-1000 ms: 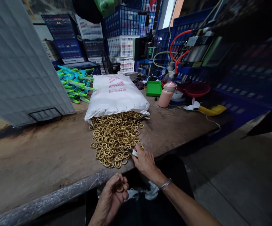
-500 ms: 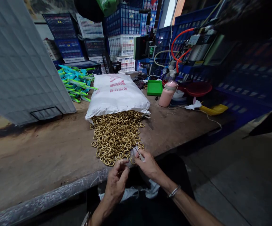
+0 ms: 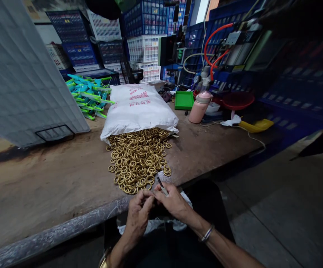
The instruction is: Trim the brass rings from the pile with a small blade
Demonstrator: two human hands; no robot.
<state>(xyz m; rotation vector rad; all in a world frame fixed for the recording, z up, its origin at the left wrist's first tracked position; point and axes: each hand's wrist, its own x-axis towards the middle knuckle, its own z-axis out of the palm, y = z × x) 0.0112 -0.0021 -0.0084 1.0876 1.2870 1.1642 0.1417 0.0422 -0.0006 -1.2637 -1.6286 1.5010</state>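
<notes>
My right hand [image 3: 174, 201] is closed around a small knife-like tool [image 3: 162, 187] with a pale handle and a dark narrow tip that points up and away. Its fingertips meet those of my left hand [image 3: 139, 213] just past the table's front edge. The left fingers are curled in a pinch toward the thumb; whatever lies between them is hidden. Directly beyond both hands spreads a heap of brass-coloured rings [image 3: 135, 163], spilling from the mouth of a white sack [image 3: 140, 111] with red print. A couple of rings [image 3: 167, 170] sit at the heap's right side.
The brown table [image 3: 52, 178] has a plastic-wrapped front edge. On it stand a pink bottle [image 3: 199, 108], a green tray [image 3: 184, 100], a yellow scoop [image 3: 257, 125] and a pile of teal and lime pieces [image 3: 90, 95]. A grey panel [image 3: 29, 74] rises at left; stacked crates [image 3: 143, 48] stand behind.
My right hand has moved left and slightly toward me, bringing its fingertips against my left hand. The ring seen by the right fingertips is now out of sight. The view has shifted slightly.
</notes>
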